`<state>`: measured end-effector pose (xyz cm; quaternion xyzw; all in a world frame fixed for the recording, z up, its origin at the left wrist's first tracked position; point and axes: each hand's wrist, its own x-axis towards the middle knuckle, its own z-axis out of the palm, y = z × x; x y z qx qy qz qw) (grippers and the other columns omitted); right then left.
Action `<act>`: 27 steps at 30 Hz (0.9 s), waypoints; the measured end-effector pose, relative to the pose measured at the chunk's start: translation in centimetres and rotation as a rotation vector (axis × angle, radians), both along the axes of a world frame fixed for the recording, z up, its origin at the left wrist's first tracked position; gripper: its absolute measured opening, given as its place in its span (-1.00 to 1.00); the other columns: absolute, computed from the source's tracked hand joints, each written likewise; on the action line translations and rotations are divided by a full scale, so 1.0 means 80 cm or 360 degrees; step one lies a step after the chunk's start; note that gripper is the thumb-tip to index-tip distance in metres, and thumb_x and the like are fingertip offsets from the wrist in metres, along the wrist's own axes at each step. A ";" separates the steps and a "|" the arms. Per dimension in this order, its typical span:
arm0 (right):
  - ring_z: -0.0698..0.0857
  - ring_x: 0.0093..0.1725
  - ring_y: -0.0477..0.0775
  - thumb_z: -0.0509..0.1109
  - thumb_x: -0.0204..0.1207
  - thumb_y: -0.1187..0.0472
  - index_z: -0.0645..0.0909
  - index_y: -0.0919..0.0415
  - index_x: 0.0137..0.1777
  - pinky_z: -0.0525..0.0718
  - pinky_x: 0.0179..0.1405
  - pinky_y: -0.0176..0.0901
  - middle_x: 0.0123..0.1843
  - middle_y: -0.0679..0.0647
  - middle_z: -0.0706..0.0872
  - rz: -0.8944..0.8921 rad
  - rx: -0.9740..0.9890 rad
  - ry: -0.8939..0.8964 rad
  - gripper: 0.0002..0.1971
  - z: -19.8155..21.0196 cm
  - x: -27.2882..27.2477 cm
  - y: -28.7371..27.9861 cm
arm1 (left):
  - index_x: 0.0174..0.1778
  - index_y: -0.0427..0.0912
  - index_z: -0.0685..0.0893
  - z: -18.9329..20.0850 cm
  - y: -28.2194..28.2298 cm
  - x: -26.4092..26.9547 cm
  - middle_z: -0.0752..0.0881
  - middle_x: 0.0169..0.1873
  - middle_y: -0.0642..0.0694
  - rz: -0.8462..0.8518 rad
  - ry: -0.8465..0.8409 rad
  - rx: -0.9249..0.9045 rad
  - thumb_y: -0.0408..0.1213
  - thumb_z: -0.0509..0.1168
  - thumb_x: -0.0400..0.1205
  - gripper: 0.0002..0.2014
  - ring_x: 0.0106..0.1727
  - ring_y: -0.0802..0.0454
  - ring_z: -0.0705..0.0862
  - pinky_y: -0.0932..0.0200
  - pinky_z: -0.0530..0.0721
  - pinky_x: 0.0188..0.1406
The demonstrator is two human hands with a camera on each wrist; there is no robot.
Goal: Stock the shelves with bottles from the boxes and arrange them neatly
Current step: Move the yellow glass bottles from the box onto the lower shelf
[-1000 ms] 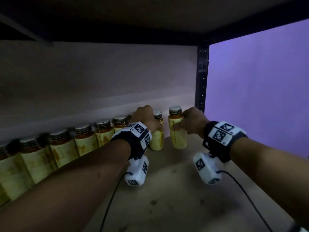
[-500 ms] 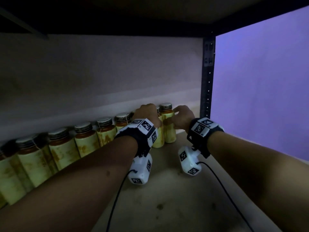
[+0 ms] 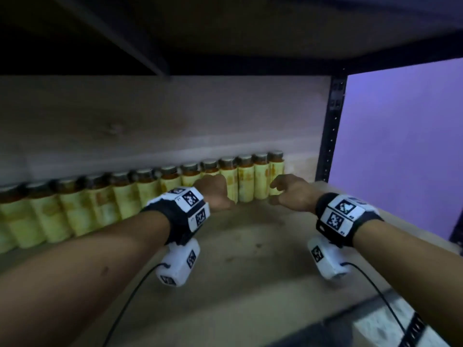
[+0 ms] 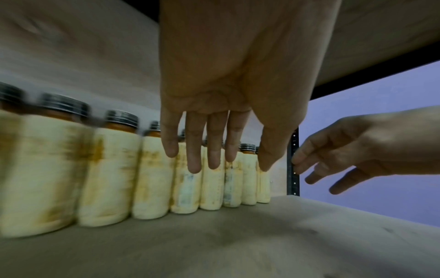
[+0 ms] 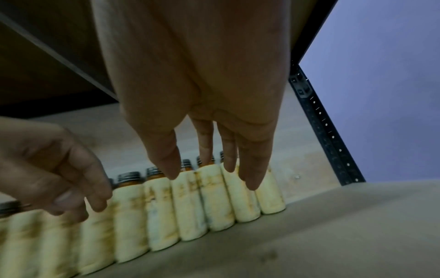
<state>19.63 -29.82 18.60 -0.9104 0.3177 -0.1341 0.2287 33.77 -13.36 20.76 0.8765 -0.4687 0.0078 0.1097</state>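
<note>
Both grips have let go: bottles placed, hands loose and empty.

Lower centre of the head view, left hand (image 3: pixel 215 191) and right hand (image 3: pixel 292 194) hang just before the row with fingers slack and apart, holding nothing, where half a second ago they clasped the last two bottles (image 3: pixel 269 176); these now stand upright at the row's right end, against the shelf (image 3: pixel 250 246) back, near the black upright (image 3: pixel 330 126), so this row looks filled.

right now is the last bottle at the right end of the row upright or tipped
Upright: the end bottle stands on the shelf board, cap on top, in line with its neighbours.
</note>
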 end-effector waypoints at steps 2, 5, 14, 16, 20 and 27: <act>0.60 0.29 0.13 0.49 0.54 0.07 0.54 0.14 0.43 0.62 0.16 -0.09 0.39 0.11 0.60 0.0105 0.0006 0.0035 -0.53 0.004 -0.019 0.048 | 0.15 -0.29 0.74 0.004 0.054 -0.013 0.72 0.13 -0.17 0.0052 0.0037 0.0110 -0.02 0.45 0.54 -0.58 0.11 -0.13 0.71 0.01 0.70 0.05; 0.61 0.26 0.17 0.48 0.58 0.15 0.62 0.21 0.32 0.62 0.15 -0.06 0.35 0.13 0.63 0.0240 0.0026 0.0048 -0.66 0.008 -0.039 0.118 | 0.18 -0.24 0.75 0.003 0.131 -0.037 0.72 0.19 -0.15 0.0052 0.0117 0.0112 -0.11 0.46 0.56 -0.65 0.16 -0.11 0.68 0.06 0.69 0.12; 0.74 0.01 0.07 0.49 0.56 0.12 0.78 0.19 0.02 0.72 0.06 -0.01 -0.04 0.04 0.79 0.0600 -0.0070 0.0175 -0.84 -0.009 -0.072 0.319 | -0.01 -0.15 0.80 -0.023 0.329 -0.113 0.80 -0.12 -0.06 0.0058 0.0330 0.0058 -0.13 0.44 0.56 -0.80 -0.14 0.01 0.74 0.15 0.68 -0.16; 0.75 -0.20 0.07 0.47 0.58 0.16 0.76 0.24 -0.06 0.75 -0.18 -0.03 -0.21 0.11 0.80 0.0689 0.0005 0.0200 -0.86 -0.019 -0.079 0.359 | -0.11 -0.23 0.78 -0.039 0.367 -0.128 0.81 -0.28 -0.13 0.0061 0.0526 0.0066 -0.25 0.40 0.59 -0.88 -0.29 -0.04 0.79 0.13 0.75 -0.32; 0.75 -0.38 -0.06 0.39 0.63 0.24 0.73 0.35 -0.05 0.73 -0.34 -0.14 -0.25 0.17 0.80 0.0847 0.0118 0.0295 -0.83 -0.049 -0.094 0.428 | -0.04 -0.35 0.74 -0.084 0.442 -0.150 0.81 -0.22 -0.22 0.0073 0.0845 0.0164 -0.34 0.33 0.64 -0.86 -0.26 -0.11 0.79 -0.02 0.77 -0.22; 0.82 -0.26 0.01 0.40 0.60 0.22 0.75 0.34 -0.03 0.76 -0.32 -0.16 -0.22 0.10 0.83 0.1013 0.0231 0.0531 -0.83 -0.145 -0.101 0.506 | 0.06 -0.33 0.74 -0.224 0.524 -0.174 0.75 -0.19 -0.17 0.0357 0.1187 0.0179 -0.26 0.33 0.66 -0.80 -0.21 -0.08 0.70 0.09 0.67 -0.27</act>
